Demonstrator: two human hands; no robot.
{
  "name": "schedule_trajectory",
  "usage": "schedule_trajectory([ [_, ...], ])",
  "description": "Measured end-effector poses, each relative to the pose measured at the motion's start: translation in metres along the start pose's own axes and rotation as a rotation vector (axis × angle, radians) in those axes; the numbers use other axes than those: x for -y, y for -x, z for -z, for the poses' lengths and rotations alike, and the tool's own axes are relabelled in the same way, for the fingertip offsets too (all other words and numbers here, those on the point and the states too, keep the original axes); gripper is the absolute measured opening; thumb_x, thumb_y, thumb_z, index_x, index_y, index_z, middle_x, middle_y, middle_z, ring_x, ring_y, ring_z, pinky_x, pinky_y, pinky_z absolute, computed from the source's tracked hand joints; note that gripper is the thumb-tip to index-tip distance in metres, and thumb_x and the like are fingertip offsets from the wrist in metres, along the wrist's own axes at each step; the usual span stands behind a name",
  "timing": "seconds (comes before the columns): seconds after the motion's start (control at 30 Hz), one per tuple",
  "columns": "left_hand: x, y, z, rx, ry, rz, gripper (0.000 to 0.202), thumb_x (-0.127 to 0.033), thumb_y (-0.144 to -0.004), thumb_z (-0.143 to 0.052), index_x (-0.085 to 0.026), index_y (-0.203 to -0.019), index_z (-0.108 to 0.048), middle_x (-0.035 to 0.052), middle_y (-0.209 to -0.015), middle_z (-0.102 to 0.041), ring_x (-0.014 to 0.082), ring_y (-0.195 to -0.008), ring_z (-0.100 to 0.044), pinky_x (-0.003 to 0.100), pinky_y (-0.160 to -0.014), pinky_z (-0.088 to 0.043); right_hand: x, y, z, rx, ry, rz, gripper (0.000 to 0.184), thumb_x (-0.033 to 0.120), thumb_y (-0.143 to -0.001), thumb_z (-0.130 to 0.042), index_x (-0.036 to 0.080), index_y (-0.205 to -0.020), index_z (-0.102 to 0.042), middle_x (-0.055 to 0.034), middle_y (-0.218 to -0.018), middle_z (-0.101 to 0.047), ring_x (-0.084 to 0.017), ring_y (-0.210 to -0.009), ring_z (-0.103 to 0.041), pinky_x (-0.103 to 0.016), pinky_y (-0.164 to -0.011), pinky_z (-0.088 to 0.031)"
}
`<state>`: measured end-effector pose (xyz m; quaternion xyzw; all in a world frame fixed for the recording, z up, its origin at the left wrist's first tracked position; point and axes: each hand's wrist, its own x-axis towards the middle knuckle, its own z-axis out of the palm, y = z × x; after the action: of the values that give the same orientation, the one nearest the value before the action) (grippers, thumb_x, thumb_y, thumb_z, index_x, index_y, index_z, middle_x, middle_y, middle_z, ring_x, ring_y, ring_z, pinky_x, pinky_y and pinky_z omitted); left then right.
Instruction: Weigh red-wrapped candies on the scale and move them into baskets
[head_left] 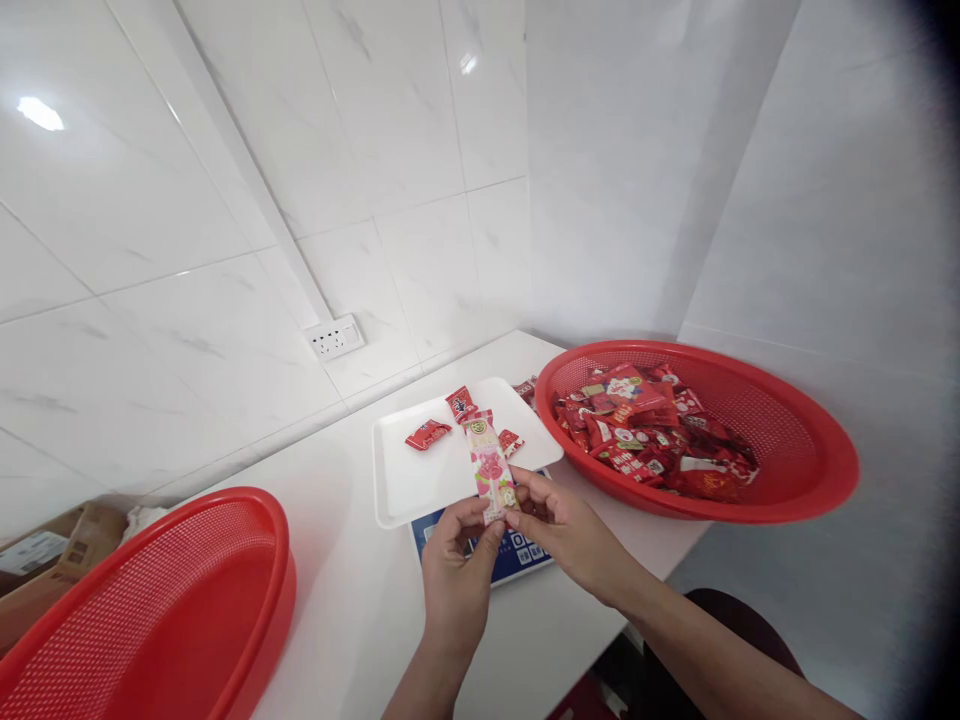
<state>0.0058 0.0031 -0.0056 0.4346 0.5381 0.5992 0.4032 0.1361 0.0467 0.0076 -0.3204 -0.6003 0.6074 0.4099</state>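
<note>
Between both hands is a long pink-and-cream candy packet (490,465), printed with a pink picture and held over the near edge of a white tray (394,480). My left hand (461,550) pinches its lower end between thumb and fingers. At the packet's lower right, my right hand (562,525) grips it with thumb and fingertips. Behind the packet, a red wrapped candy (428,434), another red packet (460,402) and a partly hidden red-and-white one (511,442) lie on the tray. The tray rests on a blue scale (525,560) whose buttons are partly covered by my hands.
A red mesh basket (817,470) at the right holds many red candy packets (637,430). Another red basket (255,560) stands at the lower left, beside a cardboard box (82,535). A wall socket (335,338) is above the white table (330,560).
</note>
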Motion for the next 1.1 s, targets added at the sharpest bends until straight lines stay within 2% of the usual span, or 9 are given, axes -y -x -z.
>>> schedule_trajectory([
  [0.17, -0.004, 0.002, -0.0019, 0.007, 0.045, -0.007, 0.024, -0.031, -0.068, -0.07, -0.019, -0.087, -0.062, 0.0042, -0.084, -0.069, 0.0165, -0.078, -0.061, 0.028, -0.072, -0.048, 0.0019, 0.0011, -0.0001, -0.019, 0.007, 0.007, 0.042, 0.033, -0.076, -0.058, 0.02, -0.116, -0.053, -0.0013, -0.084, -0.065, -0.018, -0.081, -0.058, -0.031, -0.077, -0.045],
  [0.47, -0.0076, -0.0008, -0.0006, 0.124, 0.225, 0.043, 0.017, -0.022, -0.071, -0.069, -0.019, -0.086, -0.062, 0.0011, -0.083, -0.07, 0.0126, -0.079, -0.062, 0.024, -0.075, -0.046, 0.0006, 0.0018, 0.0007, 0.006, 0.01, 0.005, 0.036, 0.029, -0.078, -0.057, 0.021, -0.113, -0.056, -0.0004, -0.083, -0.065, -0.018, -0.081, -0.057, -0.03, -0.075, -0.044],
  [0.73, -0.0064, -0.0024, -0.0007, 0.119, 0.298, 0.103, 0.025, -0.021, -0.068, -0.072, -0.02, -0.09, -0.059, -0.001, -0.081, -0.068, 0.0107, -0.077, -0.061, 0.022, -0.074, -0.045, -0.0022, 0.0006, 0.001, 0.004, -0.003, 0.011, 0.04, 0.029, -0.079, -0.057, 0.02, -0.117, -0.053, -0.0013, -0.085, -0.065, -0.018, -0.081, -0.057, -0.031, -0.076, -0.045],
  [0.9, -0.0064, -0.0031, 0.0012, 0.12, 0.31, 0.124, 0.021, -0.028, -0.072, -0.068, -0.02, -0.09, -0.059, -0.0004, -0.079, -0.068, 0.0113, -0.073, -0.061, 0.023, -0.071, -0.046, -0.0055, -0.0004, 0.0022, 0.012, 0.0, 0.022, 0.04, 0.028, -0.08, -0.055, 0.021, -0.119, -0.052, -0.0009, -0.083, -0.063, -0.017, -0.078, -0.057, -0.031, -0.076, -0.046],
  [1.1, -0.0071, -0.0035, 0.0014, 0.09, 0.288, 0.112, 0.021, -0.028, -0.07, -0.069, -0.021, -0.087, -0.06, -0.003, -0.072, -0.067, 0.0099, -0.067, -0.06, 0.022, -0.068, -0.045, -0.0078, 0.001, 0.0041, 0.01, 0.031, 0.01, 0.039, 0.027, -0.08, -0.055, 0.021, -0.118, -0.053, 0.0001, -0.08, -0.06, -0.017, -0.078, -0.055, -0.028, -0.073, -0.045],
])
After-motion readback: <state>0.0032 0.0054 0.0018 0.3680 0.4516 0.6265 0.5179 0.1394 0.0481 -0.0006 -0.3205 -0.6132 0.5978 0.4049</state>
